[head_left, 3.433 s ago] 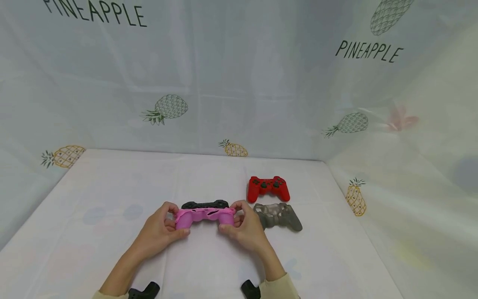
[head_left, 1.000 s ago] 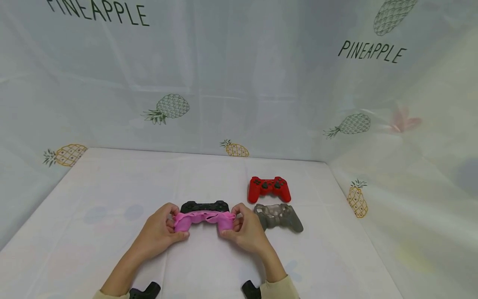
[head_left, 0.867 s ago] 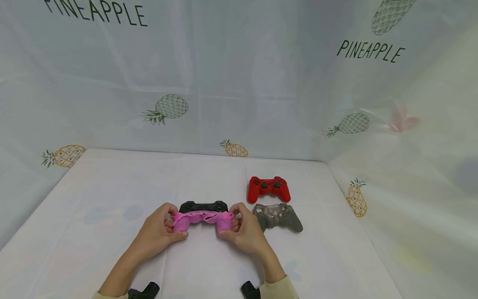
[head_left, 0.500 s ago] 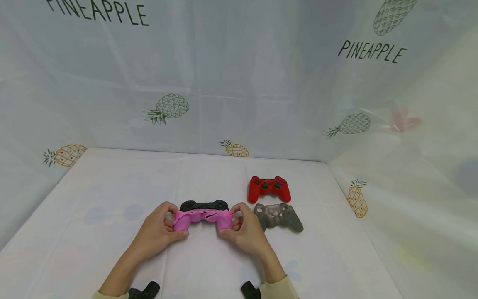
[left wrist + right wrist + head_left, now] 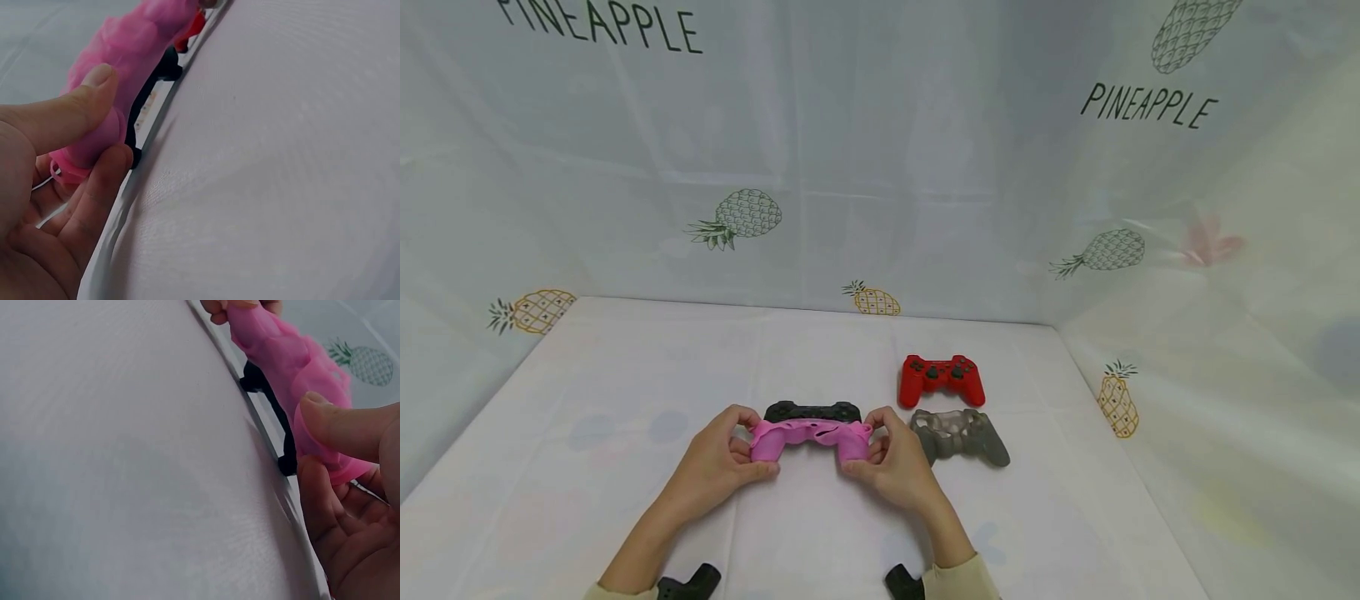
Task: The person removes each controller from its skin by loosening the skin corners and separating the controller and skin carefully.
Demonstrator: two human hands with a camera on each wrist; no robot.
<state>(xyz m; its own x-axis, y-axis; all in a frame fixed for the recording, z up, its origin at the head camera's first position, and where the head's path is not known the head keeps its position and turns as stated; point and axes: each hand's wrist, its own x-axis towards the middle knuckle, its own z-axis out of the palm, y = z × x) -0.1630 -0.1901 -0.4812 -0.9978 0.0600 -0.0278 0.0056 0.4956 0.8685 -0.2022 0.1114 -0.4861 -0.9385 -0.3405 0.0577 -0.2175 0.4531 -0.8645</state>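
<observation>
Between both hands is a black game controller whose grips are wrapped in a pink rubbery cover. My left hand pinches the left grip through the cover, thumb on the near side and fingers behind. On the opposite grip, my right hand does the same. The black body with its thumbsticks sticks out beyond the cover on the far side. In the left wrist view, the pink cover bunches in folds and a loose loop hangs near the fingers. The right wrist view shows the cover under the thumb.
A red controller lies on the white tabletop cloth beyond the right hand. Closer, a grey-green camouflage controller lies partly behind that hand. Curtains printed with pineapples hang at the back and sides.
Both hands keep their hold throughout. Over the last second the controller and cover have tilted and shifted very slightly; the red and camouflage controllers stay put.
</observation>
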